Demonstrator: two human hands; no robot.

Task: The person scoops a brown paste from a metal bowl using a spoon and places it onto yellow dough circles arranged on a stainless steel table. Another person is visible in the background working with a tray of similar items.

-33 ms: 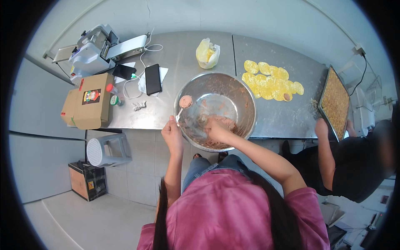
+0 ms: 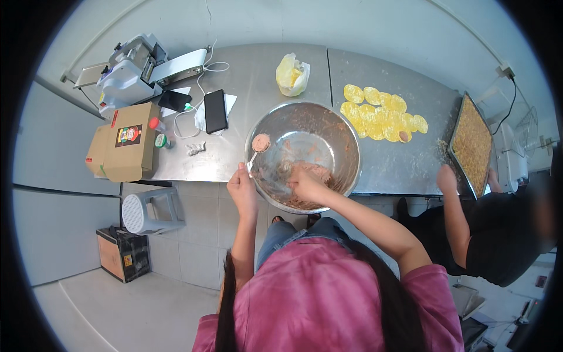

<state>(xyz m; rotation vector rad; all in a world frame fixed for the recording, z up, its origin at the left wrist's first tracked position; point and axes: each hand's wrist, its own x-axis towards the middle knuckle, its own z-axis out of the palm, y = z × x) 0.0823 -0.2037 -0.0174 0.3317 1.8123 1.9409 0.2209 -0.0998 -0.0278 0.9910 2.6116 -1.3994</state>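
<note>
My left hand [image 2: 241, 186] is closed on the pale handle of a measuring spoon [image 2: 254, 156]. A rounded scoop of pink minced filling [image 2: 261, 142] sits in the spoon, over the left rim of a large steel mixing bowl [image 2: 347, 141]. Inside the bowl, my right hand [image 2: 306, 184] is closed beside the pink filling mass [image 2: 316, 171]. A greyish shape shows by its fingers, but what they hold is hard to make out. Right of the bowl lie overlapping round yellow wrappers [image 2: 378, 117]; a small lump of filling [image 2: 403, 136] rests on one.
A yellow-and-white plastic bag [image 2: 292, 75] stands behind the bowl. On the left are a black phone [image 2: 216, 111], a cardboard box [image 2: 126, 144], small jars [image 2: 162, 141] and a white machine [image 2: 132, 76]. At right, a co-worker's hand [image 2: 447, 179] is near a full tray [image 2: 471, 146].
The co-worker's hand and forearm have shifted slightly left, away from the tray. My hands, the spoon and the bowl look the same.
</note>
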